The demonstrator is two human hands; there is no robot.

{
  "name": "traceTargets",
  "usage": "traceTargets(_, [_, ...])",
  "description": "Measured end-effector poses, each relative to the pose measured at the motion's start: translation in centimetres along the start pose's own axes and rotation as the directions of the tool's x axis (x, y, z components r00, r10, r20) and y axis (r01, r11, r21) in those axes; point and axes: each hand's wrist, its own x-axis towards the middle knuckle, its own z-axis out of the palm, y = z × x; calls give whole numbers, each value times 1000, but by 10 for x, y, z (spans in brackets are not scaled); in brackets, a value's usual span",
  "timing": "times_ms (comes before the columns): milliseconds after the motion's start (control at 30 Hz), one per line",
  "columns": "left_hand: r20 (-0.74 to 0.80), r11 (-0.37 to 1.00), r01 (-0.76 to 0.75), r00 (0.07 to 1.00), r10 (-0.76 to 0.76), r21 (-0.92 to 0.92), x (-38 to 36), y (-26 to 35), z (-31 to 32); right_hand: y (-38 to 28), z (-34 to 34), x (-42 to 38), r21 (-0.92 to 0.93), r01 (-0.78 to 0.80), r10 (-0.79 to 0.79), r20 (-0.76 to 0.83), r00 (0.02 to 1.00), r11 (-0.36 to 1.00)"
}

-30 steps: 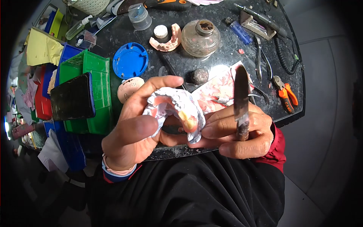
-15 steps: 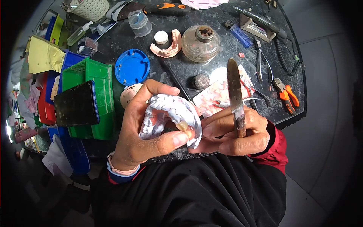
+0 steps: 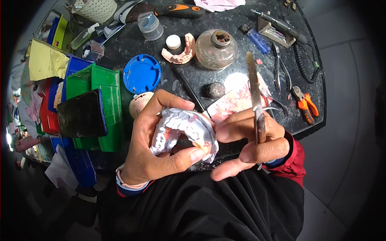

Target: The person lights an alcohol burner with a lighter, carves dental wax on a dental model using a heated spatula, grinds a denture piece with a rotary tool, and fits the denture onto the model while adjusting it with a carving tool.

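Note:
A white dental model (image 3: 183,127) with a yellowish piece (image 3: 200,143) on its near right side is gripped by my left hand (image 3: 155,154), the thumb resting at that piece. My right hand (image 3: 257,140) holds a stained knife (image 3: 255,88), blade pointing up and away, its handle between the fingers. The right thumb is spread below, and the fingertips are close to the model's right edge. Behind the model lie a pink-smeared pad (image 3: 237,100) and a dark round lump (image 3: 216,90). A black stick (image 3: 189,88) leans toward the model.
A glass jar (image 3: 217,49), a pink arch model (image 3: 183,52) and a blue lid (image 3: 141,73) stand behind. At left, a phone (image 3: 82,113) rests against a green bin (image 3: 108,104). Orange-handled cutters (image 3: 306,105), pliers (image 3: 277,70) and a handpiece (image 3: 283,26) lie at right.
My right hand has drawn slightly away from the model, its thumb now lower and more spread. The model has shifted a little right and toward me, still in my left hand.

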Motion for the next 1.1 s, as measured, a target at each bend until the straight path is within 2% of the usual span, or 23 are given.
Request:
traceTargets(200, [5,997,-73,997,73,31,1,-2,-2,8,5,1,9,14,-14,-12,1000,1000])
traceTargets(367, [20,995,-75,997,74,70,-2,0,-4,8,4,1,15,-15,14,21,1000,1000])
traceTargets(600, [12,983,-151,989,150,101,-3,3,1,12,12,-1,-22,46,-46,-8,999,999])
traceTargets(733, [-7,984,-160,987,161,75,-4,1,3,13,9,-2,-64,82,-79,59,995,995])
traceTargets(867, [-4,989,-126,992,127,82,-5,0,2,12,11,-1,-66,78,-76,46,996,995])
traceTargets(1033, [39,987,-101,995,97,126,-5,1,-3,8,6,4,-104,78,-65,129,990,991])
traceTargets(1100, [35,1000,1,999,-1,-3,-5,6,-2,6,5,5,-78,60,-50,127,991,995])
